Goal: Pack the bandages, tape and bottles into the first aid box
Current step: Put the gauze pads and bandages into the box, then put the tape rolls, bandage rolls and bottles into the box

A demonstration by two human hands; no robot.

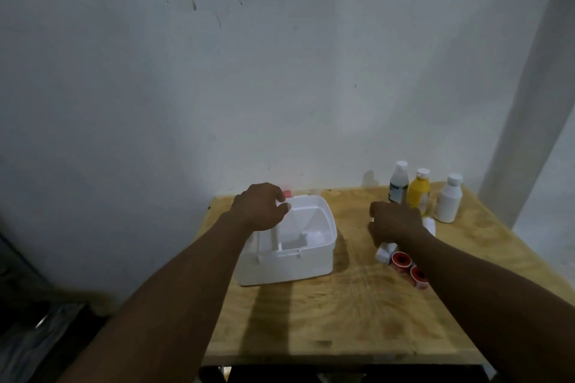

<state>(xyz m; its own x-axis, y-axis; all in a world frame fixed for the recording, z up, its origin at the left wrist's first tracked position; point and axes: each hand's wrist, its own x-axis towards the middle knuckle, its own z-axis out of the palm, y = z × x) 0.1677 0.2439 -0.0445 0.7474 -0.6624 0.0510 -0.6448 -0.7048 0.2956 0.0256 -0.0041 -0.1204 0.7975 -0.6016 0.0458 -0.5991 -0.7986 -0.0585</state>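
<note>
Steadied first aid box [289,261] at nine o'clock with left hand [259,207], fingers curled on rim. Hovered right hand [396,222] over bandages [385,252], grip hidden. Left bottles [418,191] at one o'clock, tape [401,260] nearer.

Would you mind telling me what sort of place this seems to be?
Probably a plain room or makeshift workspace, not a clinic: a bare plywood table, a stained white wall, and dim lighting.

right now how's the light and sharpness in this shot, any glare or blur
Head view: dim and soft overall, wide-angle bending at the edges; the first aid box looks blown out white, the arms throw long shadows on the table, and the right hand is slightly blurred.
</note>
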